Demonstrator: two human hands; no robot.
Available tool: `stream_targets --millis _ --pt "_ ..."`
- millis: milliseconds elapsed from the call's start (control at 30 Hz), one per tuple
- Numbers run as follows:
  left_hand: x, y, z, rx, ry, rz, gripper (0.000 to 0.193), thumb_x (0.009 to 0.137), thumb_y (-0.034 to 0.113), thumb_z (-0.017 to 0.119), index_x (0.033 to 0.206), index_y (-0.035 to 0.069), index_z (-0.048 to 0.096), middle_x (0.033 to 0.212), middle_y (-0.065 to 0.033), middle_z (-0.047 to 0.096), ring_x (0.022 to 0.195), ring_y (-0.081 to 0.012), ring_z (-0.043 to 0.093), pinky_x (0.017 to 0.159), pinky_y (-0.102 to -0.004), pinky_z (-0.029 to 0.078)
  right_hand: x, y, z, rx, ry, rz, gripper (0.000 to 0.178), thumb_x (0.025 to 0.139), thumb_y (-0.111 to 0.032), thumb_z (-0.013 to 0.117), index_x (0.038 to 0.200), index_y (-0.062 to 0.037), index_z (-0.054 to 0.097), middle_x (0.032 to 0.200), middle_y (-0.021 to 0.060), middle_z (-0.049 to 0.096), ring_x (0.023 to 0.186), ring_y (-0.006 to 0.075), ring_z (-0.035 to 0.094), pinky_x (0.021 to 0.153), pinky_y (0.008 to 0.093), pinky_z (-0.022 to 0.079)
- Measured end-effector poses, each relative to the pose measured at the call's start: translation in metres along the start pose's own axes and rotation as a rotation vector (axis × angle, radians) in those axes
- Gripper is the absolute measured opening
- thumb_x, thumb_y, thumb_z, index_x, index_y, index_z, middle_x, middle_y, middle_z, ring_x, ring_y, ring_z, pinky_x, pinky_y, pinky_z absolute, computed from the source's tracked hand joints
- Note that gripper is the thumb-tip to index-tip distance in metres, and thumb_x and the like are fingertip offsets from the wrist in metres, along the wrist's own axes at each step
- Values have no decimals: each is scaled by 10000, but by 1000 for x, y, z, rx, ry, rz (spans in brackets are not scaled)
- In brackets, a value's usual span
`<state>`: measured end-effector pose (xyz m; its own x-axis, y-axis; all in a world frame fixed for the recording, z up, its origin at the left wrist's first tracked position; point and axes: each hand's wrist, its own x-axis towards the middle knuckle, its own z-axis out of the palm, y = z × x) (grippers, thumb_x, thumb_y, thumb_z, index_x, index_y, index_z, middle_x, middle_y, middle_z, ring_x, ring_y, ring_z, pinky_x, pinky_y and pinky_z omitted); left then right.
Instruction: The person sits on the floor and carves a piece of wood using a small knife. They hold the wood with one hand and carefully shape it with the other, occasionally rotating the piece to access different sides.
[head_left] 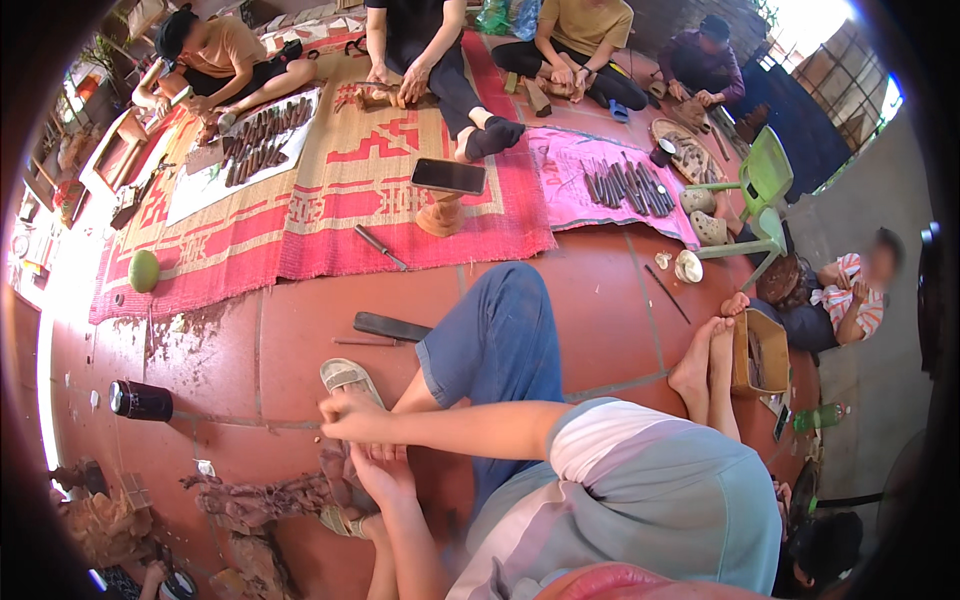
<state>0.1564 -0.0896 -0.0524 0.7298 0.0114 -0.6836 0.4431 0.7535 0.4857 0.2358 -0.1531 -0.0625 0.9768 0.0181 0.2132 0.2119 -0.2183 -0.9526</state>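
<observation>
Beyond the hands (352, 416), red tiles (605, 290), patterned mat (330, 235)

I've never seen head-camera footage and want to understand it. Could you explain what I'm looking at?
There is no machine here, only a person's two bare hands. The one picture comes from a wide fisheye camera worn on the head, looking down, so straight edges bend near its rim.

The right hand is curled, with the left hand just below it in the picture. I can't make out what, if anything, either holds. A brown carved piece lies near the left hand; whether they touch is unclear.

On the red tiled floor lie a patterned mat and a pink cloth with rows of slim tools. A phone sits on a wooden stand. Other people sit around.
</observation>
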Motion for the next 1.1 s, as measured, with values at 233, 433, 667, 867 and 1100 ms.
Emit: stream_targets --millis 233,433,667,867,1100 --pt "-76 39 50 149 -560 170 100 950 175 568 936 81 539 536 46 418 380 -46 333 359 -204 264 64 -30 -11 756 -106 485 175 774 -92 661 653 -68 537 719 70 628 654 137 612 608 270 522" --pt "-124 44 71 343 -737 403 282 971 253 527 806 26 558 580 3 456 460 -85 390 451 -212 307 35 77 -47 1198 60 863 145 824 -65 606 945 16 601 921 126 640 891 240 644 790 336 580" --pt "-169 52 106 182 -1244 768 157 915 122 520 792 33 562 723 -69 525 646 -172 473 585 -308 373 10 97 -57 1133 90 870 169 808 -86 616 931 29 595 907 152 614 836 263 622 814 327 553" --pt "-257 99 112 -18 -1221 63 704 846 590 568 1203 -10 489 823 -88 520 697 -165 482 590 -288 375 4 82 -52 1114 98 778 37 807 -19 606 829 6 621 813 96 620 784 192 622 726 292 576" --pt "-275 100 123 -105 -1157 225 851 809 664 533 1257 -49 411 787 -79 512 665 -145 485 574 -270 383 3 62 -46 1198 47 837 86 861 -71 597 846 8 628 834 133 689 763 218 690 684 271 609"
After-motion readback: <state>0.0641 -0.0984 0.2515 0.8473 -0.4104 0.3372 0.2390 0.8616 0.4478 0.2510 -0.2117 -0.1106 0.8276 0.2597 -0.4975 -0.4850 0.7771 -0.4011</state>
